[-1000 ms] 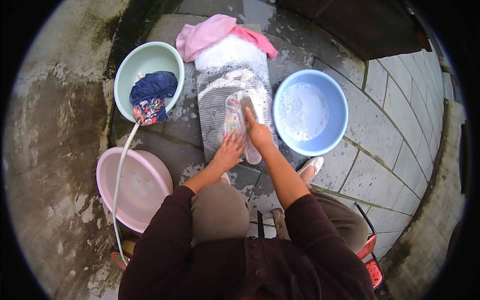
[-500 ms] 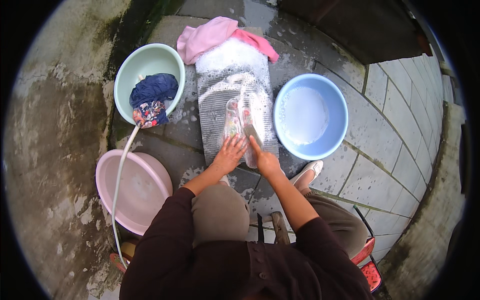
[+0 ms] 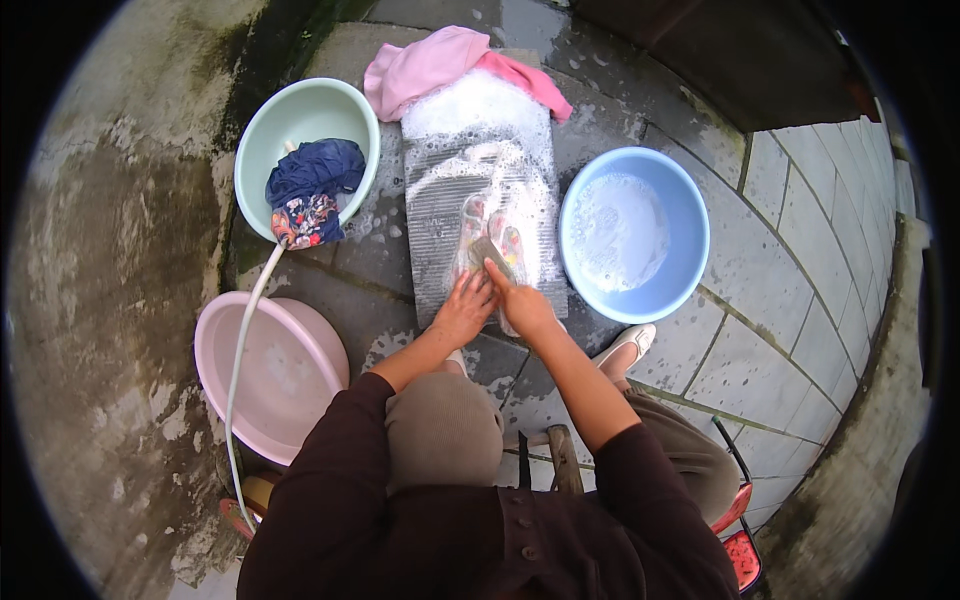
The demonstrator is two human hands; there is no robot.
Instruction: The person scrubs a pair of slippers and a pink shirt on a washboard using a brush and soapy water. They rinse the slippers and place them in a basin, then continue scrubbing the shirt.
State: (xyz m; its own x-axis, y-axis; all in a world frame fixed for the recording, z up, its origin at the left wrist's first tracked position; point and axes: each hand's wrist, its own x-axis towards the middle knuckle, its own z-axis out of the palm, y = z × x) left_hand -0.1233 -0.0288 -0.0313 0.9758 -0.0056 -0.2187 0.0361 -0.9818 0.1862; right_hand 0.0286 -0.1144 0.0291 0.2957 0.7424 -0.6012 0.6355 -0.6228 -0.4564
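Note:
A grey ribbed washboard [image 3: 440,205] lies on the wet ground in front of me, covered with soap foam. A small patterned, soapy garment [image 3: 505,235] lies on its lower half. My left hand [image 3: 464,308] presses flat on the garment's near end. My right hand [image 3: 520,300] is closed around a scrub brush [image 3: 487,250] that rests on the garment. A pink cloth [image 3: 440,60] is draped over the board's far end.
A pale green basin [image 3: 300,110] with dark blue and patterned clothes [image 3: 310,190] stands at left, a white hose [image 3: 245,330] running from it over a pink basin [image 3: 240,380]. A blue basin [image 3: 680,230] of soapy water sits right. A red stool [image 3: 740,530] is under me.
My right hand has drawn the brush back down the garment toward me. My left hand has stayed pressed on the garment's near end.

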